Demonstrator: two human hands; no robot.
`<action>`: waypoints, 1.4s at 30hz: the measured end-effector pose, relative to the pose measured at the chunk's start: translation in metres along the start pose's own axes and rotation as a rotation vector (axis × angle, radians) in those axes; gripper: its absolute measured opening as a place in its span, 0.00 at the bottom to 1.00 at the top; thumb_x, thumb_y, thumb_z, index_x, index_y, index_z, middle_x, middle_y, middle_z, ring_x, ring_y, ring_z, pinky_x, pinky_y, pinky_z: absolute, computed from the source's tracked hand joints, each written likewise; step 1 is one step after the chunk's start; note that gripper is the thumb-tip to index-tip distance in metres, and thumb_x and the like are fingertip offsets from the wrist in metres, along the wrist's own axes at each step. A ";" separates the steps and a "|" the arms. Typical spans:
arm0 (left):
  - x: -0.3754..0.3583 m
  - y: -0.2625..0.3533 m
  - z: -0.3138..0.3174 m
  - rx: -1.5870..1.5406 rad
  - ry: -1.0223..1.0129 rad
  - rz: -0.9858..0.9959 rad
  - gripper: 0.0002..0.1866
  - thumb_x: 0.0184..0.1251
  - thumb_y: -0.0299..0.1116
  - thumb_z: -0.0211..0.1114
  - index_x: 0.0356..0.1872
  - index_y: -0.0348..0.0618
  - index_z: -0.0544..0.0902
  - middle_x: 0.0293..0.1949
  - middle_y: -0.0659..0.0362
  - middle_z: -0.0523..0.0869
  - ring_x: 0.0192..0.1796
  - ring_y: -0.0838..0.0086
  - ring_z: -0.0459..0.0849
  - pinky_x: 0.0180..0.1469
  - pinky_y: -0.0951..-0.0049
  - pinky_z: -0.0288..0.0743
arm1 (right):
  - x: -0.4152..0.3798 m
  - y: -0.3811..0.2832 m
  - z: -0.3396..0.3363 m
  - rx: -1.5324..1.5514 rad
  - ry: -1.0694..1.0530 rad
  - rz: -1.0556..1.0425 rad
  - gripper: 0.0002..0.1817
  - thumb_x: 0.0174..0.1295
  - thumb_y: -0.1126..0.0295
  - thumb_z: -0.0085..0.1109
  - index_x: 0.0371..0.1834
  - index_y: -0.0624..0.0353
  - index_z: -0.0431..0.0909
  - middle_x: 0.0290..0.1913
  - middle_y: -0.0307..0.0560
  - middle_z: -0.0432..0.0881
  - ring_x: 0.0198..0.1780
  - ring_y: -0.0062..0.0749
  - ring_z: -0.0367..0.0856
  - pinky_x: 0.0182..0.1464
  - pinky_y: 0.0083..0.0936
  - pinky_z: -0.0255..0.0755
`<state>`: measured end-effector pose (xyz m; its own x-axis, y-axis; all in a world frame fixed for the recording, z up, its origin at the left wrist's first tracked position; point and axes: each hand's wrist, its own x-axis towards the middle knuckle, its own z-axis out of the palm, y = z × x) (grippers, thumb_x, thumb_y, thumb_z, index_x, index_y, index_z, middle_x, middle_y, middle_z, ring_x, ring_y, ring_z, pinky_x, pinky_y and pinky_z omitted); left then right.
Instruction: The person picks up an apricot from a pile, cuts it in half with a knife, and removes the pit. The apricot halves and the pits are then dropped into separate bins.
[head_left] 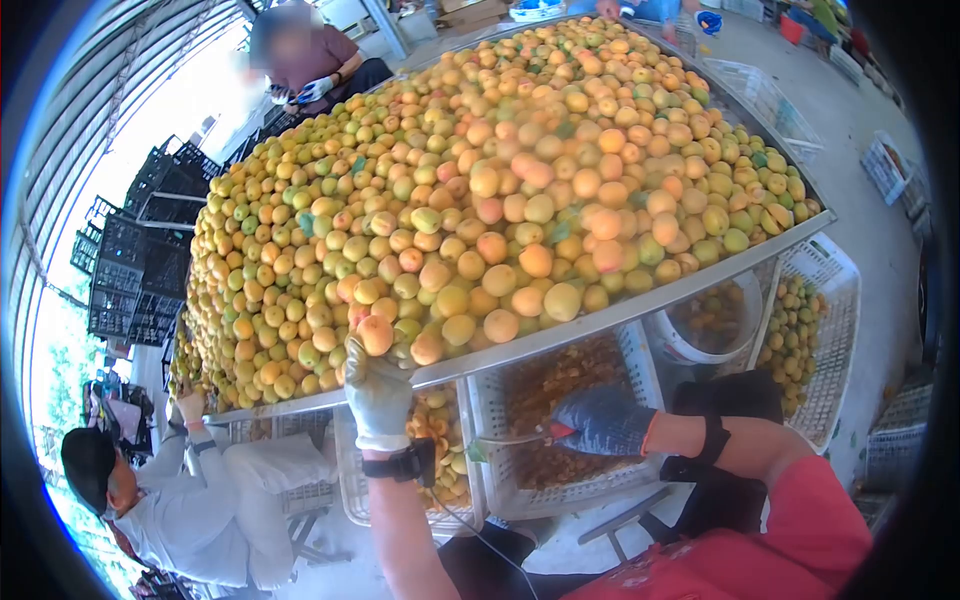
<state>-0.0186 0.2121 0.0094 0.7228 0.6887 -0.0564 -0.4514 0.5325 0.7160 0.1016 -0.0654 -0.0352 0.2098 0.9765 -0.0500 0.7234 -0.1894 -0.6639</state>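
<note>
A huge heap of yellow-orange apricots (500, 190) covers a metal-edged table (640, 300). My left hand (378, 395), in a pale glove with a black wrist strap, reaches up to the table's near edge and grips one orange apricot (375, 335) at the foot of the heap. My right hand (603, 420), in a dark blue glove, is lower down over a white crate (640, 372). It holds a small knife (520, 437) with a red handle, its blade pointing left.
Under the table stand white crates, one with dark brownish fruit pieces (560, 385), others with apricots (795, 325), plus a white bucket (748, 335). A person in grey (205, 510) sits at lower left; another person (305, 60) works at the far side. Black crates (140, 270) are stacked at left.
</note>
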 end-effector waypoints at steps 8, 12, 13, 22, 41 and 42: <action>0.022 -0.003 0.016 0.811 0.035 0.145 0.22 0.60 0.24 0.60 0.57 0.33 0.71 0.47 0.54 0.78 0.44 0.74 0.80 0.44 0.76 0.78 | 0.007 0.008 0.008 0.084 -0.053 0.024 0.14 0.56 0.55 0.60 0.34 0.53 0.78 0.31 0.52 0.82 0.35 0.53 0.81 0.39 0.49 0.73; 0.036 -0.005 0.029 0.875 0.107 0.095 0.18 0.61 0.25 0.61 0.52 0.33 0.74 0.42 0.56 0.79 0.38 0.75 0.80 0.39 0.77 0.77 | 0.010 0.010 0.001 0.119 0.001 0.027 0.15 0.57 0.54 0.60 0.35 0.54 0.78 0.33 0.53 0.82 0.37 0.54 0.81 0.39 0.47 0.73; 0.036 -0.007 0.033 0.932 0.125 0.094 0.17 0.62 0.26 0.60 0.52 0.33 0.75 0.42 0.57 0.79 0.38 0.75 0.80 0.38 0.78 0.77 | 0.012 0.012 0.000 0.174 0.026 0.048 0.16 0.58 0.53 0.60 0.38 0.55 0.78 0.35 0.53 0.82 0.38 0.53 0.81 0.40 0.46 0.73; -0.041 -0.049 0.051 0.150 -0.002 -0.143 0.20 0.73 0.46 0.54 0.51 0.39 0.75 0.40 0.56 0.82 0.36 0.72 0.80 0.35 0.74 0.73 | 0.025 -0.005 -0.020 0.814 0.414 0.031 0.23 0.61 0.58 0.63 0.56 0.59 0.74 0.42 0.52 0.82 0.43 0.37 0.81 0.48 0.32 0.73; -0.151 -0.054 0.063 -0.214 -0.135 -0.029 0.21 0.67 0.36 0.60 0.58 0.38 0.71 0.50 0.52 0.77 0.48 0.65 0.77 0.51 0.66 0.72 | -0.044 -0.112 0.005 0.716 0.469 0.188 0.14 0.66 0.63 0.57 0.48 0.61 0.76 0.31 0.51 0.82 0.33 0.42 0.82 0.37 0.34 0.73; -0.150 -0.053 0.057 -0.192 -0.109 -0.006 0.23 0.67 0.35 0.60 0.61 0.37 0.69 0.54 0.49 0.76 0.52 0.57 0.77 0.57 0.59 0.72 | -0.041 -0.111 0.016 0.680 0.507 0.054 0.13 0.66 0.63 0.56 0.45 0.61 0.77 0.29 0.52 0.82 0.32 0.43 0.82 0.35 0.35 0.73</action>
<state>-0.0732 0.0528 0.0198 0.7733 0.6337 0.0223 -0.5306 0.6274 0.5700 0.0022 -0.0827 0.0290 0.6196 0.7727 0.1382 0.1849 0.0274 -0.9824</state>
